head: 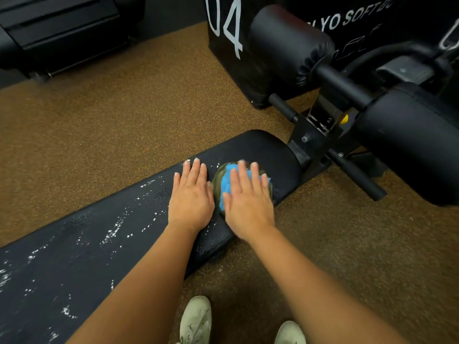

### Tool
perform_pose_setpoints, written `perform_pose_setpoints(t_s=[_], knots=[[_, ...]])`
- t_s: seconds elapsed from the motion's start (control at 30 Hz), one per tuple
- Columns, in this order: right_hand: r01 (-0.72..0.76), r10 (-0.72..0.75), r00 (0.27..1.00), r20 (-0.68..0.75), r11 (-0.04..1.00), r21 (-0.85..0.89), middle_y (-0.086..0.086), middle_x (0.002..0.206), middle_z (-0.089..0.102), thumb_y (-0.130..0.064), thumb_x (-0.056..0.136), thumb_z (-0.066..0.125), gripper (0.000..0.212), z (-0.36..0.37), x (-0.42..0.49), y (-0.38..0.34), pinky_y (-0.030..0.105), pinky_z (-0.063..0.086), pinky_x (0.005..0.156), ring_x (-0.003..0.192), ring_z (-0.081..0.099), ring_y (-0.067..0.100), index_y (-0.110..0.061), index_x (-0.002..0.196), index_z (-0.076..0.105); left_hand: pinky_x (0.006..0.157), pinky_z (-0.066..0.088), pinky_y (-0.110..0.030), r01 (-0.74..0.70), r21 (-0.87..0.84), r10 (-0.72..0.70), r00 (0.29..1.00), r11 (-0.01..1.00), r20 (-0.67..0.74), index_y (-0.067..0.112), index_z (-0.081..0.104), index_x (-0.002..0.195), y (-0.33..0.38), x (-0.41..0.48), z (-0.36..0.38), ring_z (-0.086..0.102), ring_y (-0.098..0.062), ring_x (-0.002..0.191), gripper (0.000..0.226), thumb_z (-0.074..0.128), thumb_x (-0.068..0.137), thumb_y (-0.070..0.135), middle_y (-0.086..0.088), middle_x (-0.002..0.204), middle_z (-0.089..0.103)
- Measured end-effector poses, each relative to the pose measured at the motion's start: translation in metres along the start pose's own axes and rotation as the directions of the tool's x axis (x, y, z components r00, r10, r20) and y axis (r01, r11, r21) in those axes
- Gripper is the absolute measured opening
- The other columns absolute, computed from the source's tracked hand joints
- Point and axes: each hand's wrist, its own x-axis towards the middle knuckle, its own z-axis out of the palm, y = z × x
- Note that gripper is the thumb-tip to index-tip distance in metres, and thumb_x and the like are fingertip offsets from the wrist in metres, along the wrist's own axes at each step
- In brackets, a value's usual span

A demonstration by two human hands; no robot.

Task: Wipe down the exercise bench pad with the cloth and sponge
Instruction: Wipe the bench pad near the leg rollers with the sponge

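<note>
A long black bench pad [99,234] runs from the lower left up to the middle, flecked with white foam spots. My left hand [190,197] lies flat on the pad with straight fingers. Right beside it, my right hand [246,199] presses flat on a blue cloth [224,184] near the pad's far end. The cloth is blurred and a greyish rim shows round it; most of it is hidden under my palm. I cannot make out a separate sponge.
Black foam rollers [290,43] and the bench's metal frame [320,135] stand at the upper right, with a black soft box [231,45] marked 04 behind. Brown speckled floor [111,120] surrounds the bench. My two pale shoes [196,321] are at the bottom.
</note>
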Motion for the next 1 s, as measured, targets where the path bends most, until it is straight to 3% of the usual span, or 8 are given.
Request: perform_pose_setpoints(t_s=[0.1,0.2,0.3,0.47,0.63,0.8,0.93,1.0], knots=[[0.168,-0.167,0.986,0.015,0.985,-0.027,0.012,0.157,0.024,-0.040,0.097,0.019,0.061,0.000,-0.013,0.020,0.051,0.019,0.117,0.146,0.014,0.033,-0.008,0.148,0.030,0.119,0.001,-0.040,-0.010,-0.005,0.010,1.000,1.000,0.021,0.009,0.019,0.151,-0.003,0.001,-0.003,-0.003,-0.021,0.148,0.052,0.024,0.103,0.027,-0.005,0.161,0.008],[0.023,-0.023,1.000,0.019,0.999,-0.028,0.012,0.160,0.009,-0.040,0.098,0.016,0.062,-0.005,0.008,0.030,0.048,0.002,0.118,0.147,-0.002,0.032,-0.009,0.151,0.017,0.120,0.001,-0.039,-0.031,-0.018,0.032,0.999,0.999,0.040,0.010,0.017,0.152,-0.007,0.001,-0.005,-0.003,-0.020,0.148,0.052,0.024,0.103,0.028,-0.004,0.161,0.007],[-0.065,0.065,0.998,0.009,0.998,-0.008,0.014,0.160,0.000,-0.039,0.099,0.020,0.064,-0.005,0.013,0.006,0.049,-0.002,0.119,0.146,-0.010,0.033,-0.005,0.152,0.008,0.119,0.002,-0.041,-0.035,-0.018,0.035,0.999,0.999,0.015,0.008,0.020,0.151,-0.006,-0.002,-0.004,-0.001,-0.022,0.148,0.052,0.026,0.103,0.027,-0.007,0.160,0.010],[0.192,-0.192,0.981,0.005,0.981,-0.015,0.013,0.158,0.021,-0.041,0.096,0.019,0.064,-0.001,-0.009,0.018,0.049,0.015,0.118,0.146,0.014,0.033,-0.006,0.148,0.028,0.118,0.001,-0.042,0.007,-0.005,-0.006,1.000,1.000,0.022,0.008,0.021,0.150,-0.009,-0.006,-0.004,0.000,-0.025,0.148,0.052,0.027,0.103,0.027,-0.008,0.160,0.011],[-0.031,0.032,0.999,0.020,0.999,-0.012,0.013,0.161,0.002,-0.038,0.099,0.021,0.063,-0.006,0.020,0.005,0.048,0.001,0.118,0.147,-0.004,0.033,-0.005,0.152,0.009,0.118,0.001,-0.045,0.044,0.022,-0.045,0.999,0.999,0.025,0.010,0.019,0.151,-0.014,-0.009,-0.007,-0.001,-0.027,0.148,0.053,0.025,0.103,0.030,-0.006,0.161,0.009],[0.266,-0.265,0.964,0.030,0.963,-0.047,0.013,0.157,0.023,-0.039,0.095,0.017,0.064,-0.003,-0.004,0.021,0.049,0.014,0.118,0.146,0.014,0.034,-0.005,0.147,0.030,0.118,0.002,-0.046,0.051,0.016,-0.051,0.999,0.999,0.018,0.009,0.021,0.151,-0.017,-0.009,-0.008,0.001,-0.027,0.148,0.052,0.027,0.103,0.029,-0.007,0.161,0.011],[0.011,-0.009,1.000,0.024,0.998,-0.061,0.014,0.160,0.007,-0.040,0.096,0.014,0.066,-0.008,0.020,0.021,0.048,-0.002,0.117,0.146,-0.006,0.035,-0.004,0.151,0.015,0.119,0.002,-0.045,0.045,0.015,-0.045,0.999,0.999,0.016,0.009,0.019,0.151,-0.018,-0.009,-0.007,0.000,-0.026,0.148,0.052,0.024,0.103,0.029,-0.006,0.161,0.009],[-0.022,0.023,1.000,0.019,0.998,-0.061,0.016,0.160,-0.001,-0.038,0.098,0.020,0.065,-0.008,0.027,0.001,0.048,-0.005,0.118,0.145,-0.013,0.035,-0.002,0.151,0.007,0.119,0.002,-0.044,0.052,0.007,-0.052,0.999,0.999,0.013,0.009,0.020,0.151,-0.019,-0.008,-0.007,0.001,-0.025,0.148,0.052,0.024,0.103,0.029,-0.006,0.161,0.010]])
